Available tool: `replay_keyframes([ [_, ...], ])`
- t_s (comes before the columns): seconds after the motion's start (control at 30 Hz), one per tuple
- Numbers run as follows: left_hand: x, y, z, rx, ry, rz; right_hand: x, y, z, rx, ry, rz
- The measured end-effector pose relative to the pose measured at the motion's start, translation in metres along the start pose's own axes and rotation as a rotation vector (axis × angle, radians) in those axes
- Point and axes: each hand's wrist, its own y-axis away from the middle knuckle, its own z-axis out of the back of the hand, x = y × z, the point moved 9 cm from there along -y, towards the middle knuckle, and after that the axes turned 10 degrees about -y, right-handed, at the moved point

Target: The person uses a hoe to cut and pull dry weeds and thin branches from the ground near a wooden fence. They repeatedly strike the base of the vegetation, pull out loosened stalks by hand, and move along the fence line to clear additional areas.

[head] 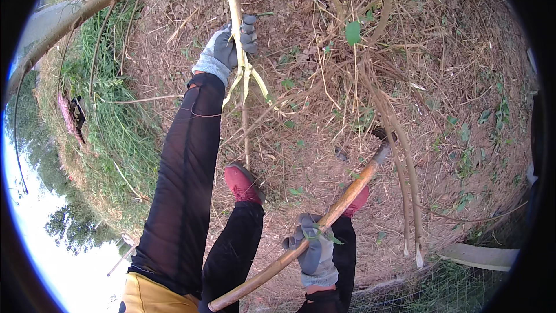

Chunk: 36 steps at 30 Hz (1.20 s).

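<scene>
My left hand (236, 42), in a grey work glove, is closed around a pale, partly stripped branch (234, 8) at the upper middle. Just below that hand the branch splits into several light yellow prongs. Lower down, my right hand (313, 243), gloved the same way, grips a long wooden handle (343, 204). The handle runs diagonally from the bottom edge up to a grey metal socket (383, 153). The tool's head beyond the socket is mostly hidden by stems and litter, so its kind is unclear.
Bare brown stems (406, 152) stand right of the tool. A thick branch (87, 8) arches across the upper left. Red shoes (243, 184) rest on soil strewn with twigs. Wire mesh (443, 287) and a pale curved piece (480, 256) lie at the lower right.
</scene>
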Motion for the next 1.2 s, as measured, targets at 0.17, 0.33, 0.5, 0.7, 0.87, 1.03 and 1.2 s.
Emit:
replay_keyframes([
  [0.17, 0.003, -0.006, -0.001, -0.016, -0.090, 0.054, 0.009, 0.005, -0.013, -0.054, 0.159, 0.006],
  [0.33, 0.001, -0.006, 0.009, -0.111, -0.200, 0.038, 0.013, 0.006, -0.012, -0.057, 0.222, 0.061],
  [0.5, -0.006, -0.001, 0.017, -0.247, -0.271, -0.031, 0.012, 0.007, -0.015, -0.095, 0.231, 0.043],
  [0.7, -0.010, 0.003, 0.004, -0.237, -0.276, -0.052, 0.008, 0.005, -0.010, -0.044, 0.052, 0.042],
  [0.87, -0.024, 0.011, 0.010, -0.377, -0.478, -0.033, 0.010, 0.009, -0.019, -0.046, 0.064, 0.058],
  [1.03, -0.037, 0.014, 0.014, -0.660, -0.763, 0.021, 0.016, 0.011, -0.022, -0.051, 0.133, 0.105],
  [1.2, -0.047, 0.012, 0.022, -0.731, -0.979, 0.012, 0.017, 0.011, -0.026, -0.036, 0.140, 0.122],
])
